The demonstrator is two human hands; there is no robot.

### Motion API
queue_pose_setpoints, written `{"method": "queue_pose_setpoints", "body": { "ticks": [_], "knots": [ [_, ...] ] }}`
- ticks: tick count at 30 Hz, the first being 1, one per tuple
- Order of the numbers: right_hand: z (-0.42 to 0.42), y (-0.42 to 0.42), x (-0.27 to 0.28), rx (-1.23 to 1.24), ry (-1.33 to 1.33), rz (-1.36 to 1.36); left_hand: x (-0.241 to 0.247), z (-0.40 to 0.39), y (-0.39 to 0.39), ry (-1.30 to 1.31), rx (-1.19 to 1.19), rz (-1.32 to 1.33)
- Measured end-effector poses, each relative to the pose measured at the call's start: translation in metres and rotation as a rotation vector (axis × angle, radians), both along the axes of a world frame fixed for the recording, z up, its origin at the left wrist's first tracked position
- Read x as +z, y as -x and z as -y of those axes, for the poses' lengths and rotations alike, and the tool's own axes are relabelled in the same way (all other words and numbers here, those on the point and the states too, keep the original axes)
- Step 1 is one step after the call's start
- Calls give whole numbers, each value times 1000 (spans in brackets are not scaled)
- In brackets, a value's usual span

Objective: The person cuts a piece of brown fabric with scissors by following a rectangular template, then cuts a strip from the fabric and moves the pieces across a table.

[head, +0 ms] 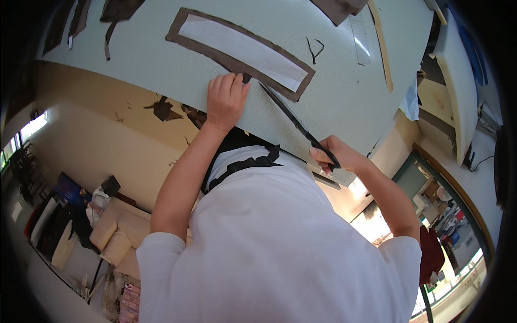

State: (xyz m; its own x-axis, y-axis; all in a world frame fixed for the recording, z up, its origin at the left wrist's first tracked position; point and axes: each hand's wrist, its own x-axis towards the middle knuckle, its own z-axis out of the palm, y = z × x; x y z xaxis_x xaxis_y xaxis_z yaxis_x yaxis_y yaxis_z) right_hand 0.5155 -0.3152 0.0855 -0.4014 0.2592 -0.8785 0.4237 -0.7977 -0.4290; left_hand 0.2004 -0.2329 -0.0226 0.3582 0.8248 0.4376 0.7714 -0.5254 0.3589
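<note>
A curved piece of brown fabric (231, 66) lies on the pale table, with a white backing strip (242, 50) on top that leaves a brown margin all around. At its near edge, my left hand (227, 97) has its fingertips on a small dark flap of the fabric, pinching it; the fingers partly hide this spot. My right hand (343, 155) holds a long pair of black fabric shears (297, 123) by the handles. The shear tips point toward the near edge of the fabric, just right of my left fingers, and the blades look nearly closed.
A thin dark scrap (314, 49), a clear ruler (358, 40) and a curved wooden strip (383, 48) lie right on the table (133, 68). More brown fabric (121, 10) is at the far side. Scraps (162, 110) litter the floor. A beige sofa (121, 230) stands behind left.
</note>
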Motion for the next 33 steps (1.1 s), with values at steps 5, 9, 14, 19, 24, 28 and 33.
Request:
{"method": "queue_pose_setpoints", "body": {
  "ticks": [5, 9, 14, 19, 24, 28, 33],
  "knots": [
    [-33, 9, -7, 93, -60, 37, -9, -3, 1, -83, -5, 8],
    [-49, 3, -17, 181, -113, 69, -11, -5, 1, -113, -11, 21],
    [-66, 3, -22, 267, -148, 116, -13, -4, 0, -97, -2, 15],
    [-72, 6, -22, 307, -155, 129, -11, -5, 1, -84, -7, 28],
    [-75, 10, -19, 322, -183, 150, -13, -5, 2, -103, -12, 29],
    [-77, 13, -30, 280, -192, 115, -13, -5, 2, -101, -12, 44],
    [-83, 17, -24, 335, -173, 153, -12, -4, 3, -97, -15, 31]
  ]
}}
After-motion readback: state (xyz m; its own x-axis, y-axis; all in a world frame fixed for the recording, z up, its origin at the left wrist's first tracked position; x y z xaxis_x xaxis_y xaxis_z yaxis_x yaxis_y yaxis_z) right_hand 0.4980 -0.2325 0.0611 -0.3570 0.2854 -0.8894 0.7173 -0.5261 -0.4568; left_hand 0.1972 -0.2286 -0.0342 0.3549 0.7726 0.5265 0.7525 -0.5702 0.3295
